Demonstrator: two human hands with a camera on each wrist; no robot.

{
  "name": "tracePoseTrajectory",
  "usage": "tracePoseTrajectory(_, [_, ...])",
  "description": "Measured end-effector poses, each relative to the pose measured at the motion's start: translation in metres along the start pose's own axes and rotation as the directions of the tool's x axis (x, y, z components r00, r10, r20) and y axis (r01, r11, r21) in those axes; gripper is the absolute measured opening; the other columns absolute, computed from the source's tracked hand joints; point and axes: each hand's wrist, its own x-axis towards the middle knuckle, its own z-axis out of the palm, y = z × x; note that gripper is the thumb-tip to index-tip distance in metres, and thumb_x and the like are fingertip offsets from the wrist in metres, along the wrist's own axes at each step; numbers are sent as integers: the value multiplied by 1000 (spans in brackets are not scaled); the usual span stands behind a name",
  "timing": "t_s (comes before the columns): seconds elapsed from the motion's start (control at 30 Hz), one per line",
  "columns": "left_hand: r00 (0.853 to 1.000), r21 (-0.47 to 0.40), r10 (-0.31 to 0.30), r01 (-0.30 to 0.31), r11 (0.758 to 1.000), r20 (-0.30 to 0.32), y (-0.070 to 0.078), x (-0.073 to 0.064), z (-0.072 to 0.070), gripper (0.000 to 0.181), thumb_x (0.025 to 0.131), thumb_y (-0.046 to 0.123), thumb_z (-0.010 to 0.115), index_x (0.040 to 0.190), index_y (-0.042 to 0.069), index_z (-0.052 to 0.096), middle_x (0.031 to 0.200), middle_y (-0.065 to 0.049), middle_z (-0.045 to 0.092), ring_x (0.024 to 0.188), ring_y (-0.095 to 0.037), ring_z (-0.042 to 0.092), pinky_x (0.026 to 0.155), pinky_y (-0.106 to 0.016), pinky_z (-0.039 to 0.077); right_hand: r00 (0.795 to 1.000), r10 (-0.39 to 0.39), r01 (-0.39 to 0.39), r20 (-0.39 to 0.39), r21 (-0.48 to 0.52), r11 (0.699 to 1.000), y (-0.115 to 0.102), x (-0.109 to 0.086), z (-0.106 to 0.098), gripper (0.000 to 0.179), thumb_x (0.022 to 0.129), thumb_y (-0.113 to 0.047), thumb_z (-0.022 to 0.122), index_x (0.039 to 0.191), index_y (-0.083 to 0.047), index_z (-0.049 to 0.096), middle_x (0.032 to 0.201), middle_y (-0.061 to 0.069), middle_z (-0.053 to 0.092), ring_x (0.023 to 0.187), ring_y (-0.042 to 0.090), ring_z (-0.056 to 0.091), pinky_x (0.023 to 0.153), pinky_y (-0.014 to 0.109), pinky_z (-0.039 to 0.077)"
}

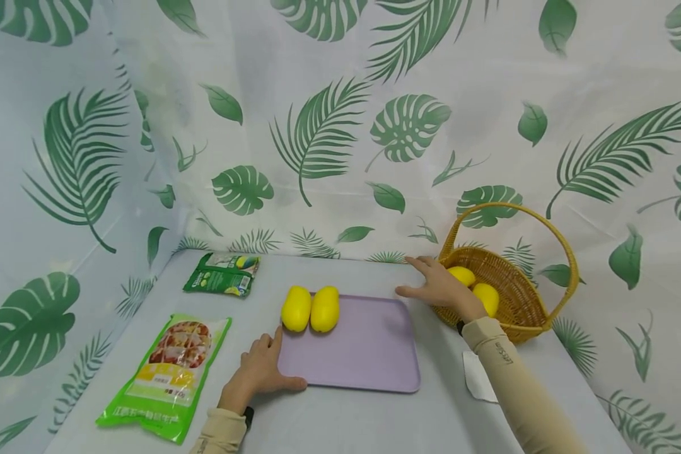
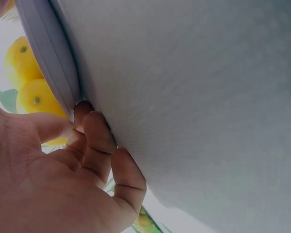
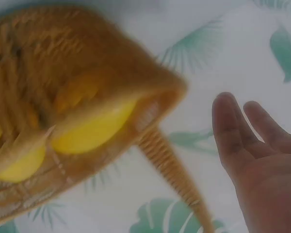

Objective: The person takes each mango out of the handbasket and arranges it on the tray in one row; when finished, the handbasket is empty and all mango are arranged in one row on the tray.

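Observation:
My left hand [image 1: 261,367] is at the near-left corner of a light purple tray [image 1: 357,353]. Its thumb lies along the near edge and its fingers along the left edge, gripping the corner between them. In the left wrist view, curled fingertips [image 2: 99,131] meet the tray's rim [image 2: 53,53]. Two yellow lemon-like fruits [image 1: 311,309] lie side by side at the tray's far left. My right hand [image 1: 439,287], fingers spread and holding nothing, hovers between the tray and a wicker basket [image 1: 502,277]. More yellow fruits [image 1: 486,299] sit inside the basket, partly hidden by that hand.
A green-and-white food packet [image 1: 167,372] lies left of the tray, and a smaller green packet [image 1: 224,274] lies behind it. Beneath the right forearm is a white piece [image 1: 478,378], partly covered. A leaf-print curtain [image 1: 329,126] borders the table's back and sides.

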Motion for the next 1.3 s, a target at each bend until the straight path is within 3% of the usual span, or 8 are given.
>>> tracePoseTrajectory(0.4, [1000,3,1,-1,1000,-6,1,-1,0,131,62,65,87,158,0,25,132,-23,49,115,-34,48,95,-61,41,997,79,-78,9,-56,995,49,-29,-27,87,89,-66,61,156,-15,37,158,27,30,140,53,35,106,73,34])
tracePoseTrajectory(0.67, [1000,-9,-1,1,1000,-3,1,0,-1,131,62,65,87,158,1,25,133,-23,49,116,-34,48,96,-62,40,991,130,-125,27,-133,983,85,-46,-34,95,89,-71,57,155,-6,36,156,36,28,136,60,34,103,76,33])
tracePoseTrajectory(0.93, [1000,-12,0,0,1000,-10,0,-1,1,132,61,65,87,158,1,24,136,-24,48,120,-36,48,99,-64,39,985,172,-167,28,-122,978,106,-59,-39,96,89,-70,57,154,-3,36,155,37,29,135,62,33,100,78,33])
tracePoseTrajectory(1.3, [1000,-15,-1,1,1000,-3,-2,1,2,133,61,67,87,158,2,24,138,-24,48,121,-36,47,100,-66,37,976,207,-194,73,-158,968,129,-59,-35,91,92,-65,57,151,2,39,150,42,33,133,65,33,100,77,34])
